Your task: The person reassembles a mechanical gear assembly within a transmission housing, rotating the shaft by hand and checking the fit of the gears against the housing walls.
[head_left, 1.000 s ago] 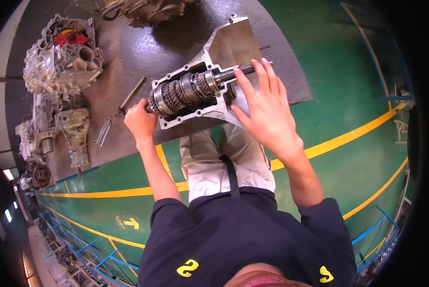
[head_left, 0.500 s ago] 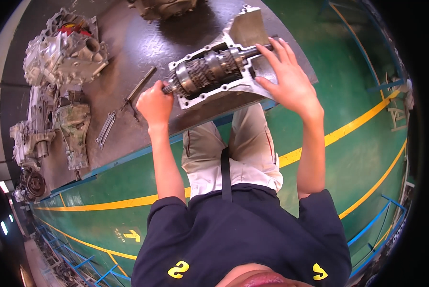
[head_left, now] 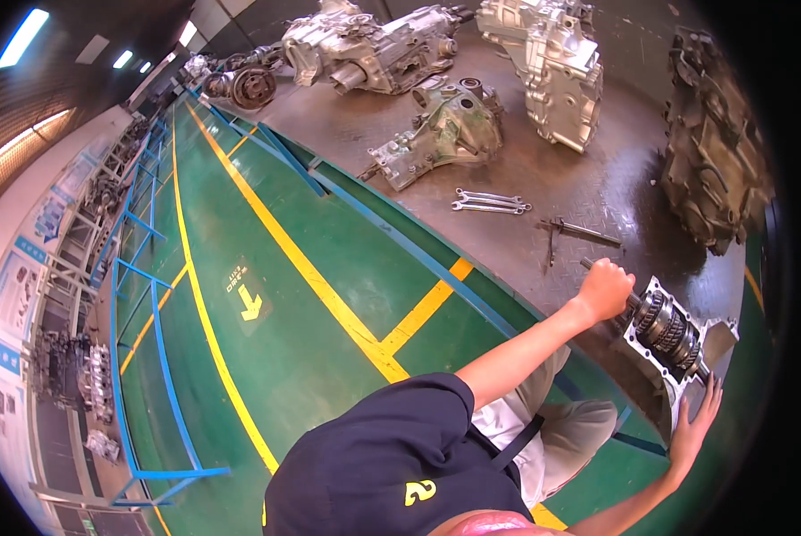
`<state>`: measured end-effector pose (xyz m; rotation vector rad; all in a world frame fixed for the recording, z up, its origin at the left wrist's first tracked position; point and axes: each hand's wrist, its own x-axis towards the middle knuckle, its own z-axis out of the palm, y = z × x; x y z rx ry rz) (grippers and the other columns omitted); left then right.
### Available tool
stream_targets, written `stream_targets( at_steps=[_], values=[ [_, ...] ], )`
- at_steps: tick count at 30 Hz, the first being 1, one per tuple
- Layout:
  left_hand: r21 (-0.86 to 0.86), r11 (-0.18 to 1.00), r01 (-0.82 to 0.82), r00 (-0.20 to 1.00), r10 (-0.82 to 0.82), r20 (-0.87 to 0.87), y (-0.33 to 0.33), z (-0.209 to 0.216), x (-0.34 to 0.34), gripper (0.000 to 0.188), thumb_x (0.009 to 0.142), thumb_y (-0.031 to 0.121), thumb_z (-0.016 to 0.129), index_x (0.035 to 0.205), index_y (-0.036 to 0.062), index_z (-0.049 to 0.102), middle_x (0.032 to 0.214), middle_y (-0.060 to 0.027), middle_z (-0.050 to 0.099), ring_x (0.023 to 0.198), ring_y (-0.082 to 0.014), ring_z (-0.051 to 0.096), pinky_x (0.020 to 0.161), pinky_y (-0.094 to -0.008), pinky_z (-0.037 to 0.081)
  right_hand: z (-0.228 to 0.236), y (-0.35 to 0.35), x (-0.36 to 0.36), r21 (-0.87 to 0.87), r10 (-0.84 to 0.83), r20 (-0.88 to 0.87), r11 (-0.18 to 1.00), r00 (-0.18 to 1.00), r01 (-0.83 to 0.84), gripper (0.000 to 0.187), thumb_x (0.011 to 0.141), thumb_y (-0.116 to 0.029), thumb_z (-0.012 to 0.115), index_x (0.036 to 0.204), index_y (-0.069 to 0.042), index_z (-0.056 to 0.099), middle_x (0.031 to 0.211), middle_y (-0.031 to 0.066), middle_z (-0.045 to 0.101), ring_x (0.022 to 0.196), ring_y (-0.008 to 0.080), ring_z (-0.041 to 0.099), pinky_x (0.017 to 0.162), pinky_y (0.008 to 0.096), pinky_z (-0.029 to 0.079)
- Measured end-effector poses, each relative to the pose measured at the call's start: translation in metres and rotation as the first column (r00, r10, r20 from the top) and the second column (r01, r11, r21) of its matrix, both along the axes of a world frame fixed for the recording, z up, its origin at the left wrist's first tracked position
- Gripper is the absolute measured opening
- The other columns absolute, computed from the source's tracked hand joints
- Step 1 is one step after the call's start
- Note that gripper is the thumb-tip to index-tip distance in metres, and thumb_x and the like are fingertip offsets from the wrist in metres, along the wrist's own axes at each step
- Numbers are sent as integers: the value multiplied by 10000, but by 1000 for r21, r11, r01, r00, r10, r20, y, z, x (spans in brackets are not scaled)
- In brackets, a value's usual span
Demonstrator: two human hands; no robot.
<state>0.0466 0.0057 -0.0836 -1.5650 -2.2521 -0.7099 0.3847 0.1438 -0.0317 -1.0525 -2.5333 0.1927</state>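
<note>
A gearbox housing half (head_left: 723, 338) of bright metal lies at the table's right front with its inside facing up. In it sits a gear shaft (head_left: 667, 332) with several dark gears in a row. My left hand (head_left: 608, 290) is closed round the shaft's end outside the housing, and a bit of bare shaft sticks out past the fist. At the other end my right hand (head_left: 697, 424) rests with fingers stretched out, the tips against the shaft end and housing edge. Part of its palm is hidden from sight.
A forked rod (head_left: 588, 234) and several spanners (head_left: 490, 203) lie left of my hands. Behind them stand a greenish gear casing (head_left: 458, 125), a silver gearbox (head_left: 557, 76) and a brown casing (head_left: 717, 143). A blue rail (head_left: 392, 232) edges the table (head_left: 530, 263).
My view has swung to the left, so the housing and hands now appear at lower right. The left hand still grips the shaft end; the right hand stays at the opposite end.
</note>
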Motion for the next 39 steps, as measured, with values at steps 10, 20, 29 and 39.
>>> stream_targets(
  at_steps=[10,20,29,39],
  values=[
    [231,973,26,997,-8,-77,6,-10,-4,102,705,181,684,673,118,610,636,-76,641,635,-259,636,660,-388,460,-1,0,-4,17,-17,-27,1000,1000,17,624,914,-107,603,1498,-116,386,1555,146,337,1467,349,237,1189,450,197],
    [318,948,30,998,-12,-60,12,-5,15,84,655,135,677,655,134,593,639,-67,621,656,-261,626,653,-394,465,14,-16,16,76,-28,11,997,1000,27,588,921,-129,602,1476,-91,412,1538,161,350,1438,347,286,1186,426,223],
    [223,975,-13,982,55,-182,-4,5,-8,134,620,126,709,727,182,652,681,-25,661,653,-233,637,645,-387,467,42,-43,-27,29,-103,-10,994,995,104,607,883,-265,663,1438,-131,460,1515,160,387,1440,333,299,1155,412,312],
    [227,974,7,987,30,-160,0,4,-5,74,688,151,708,702,166,637,668,-34,668,640,-231,641,635,-354,462,44,-48,-27,14,-170,16,985,985,170,594,895,-302,649,1442,-170,460,1521,129,386,1441,300,311,1093,435,396]
  ],
)
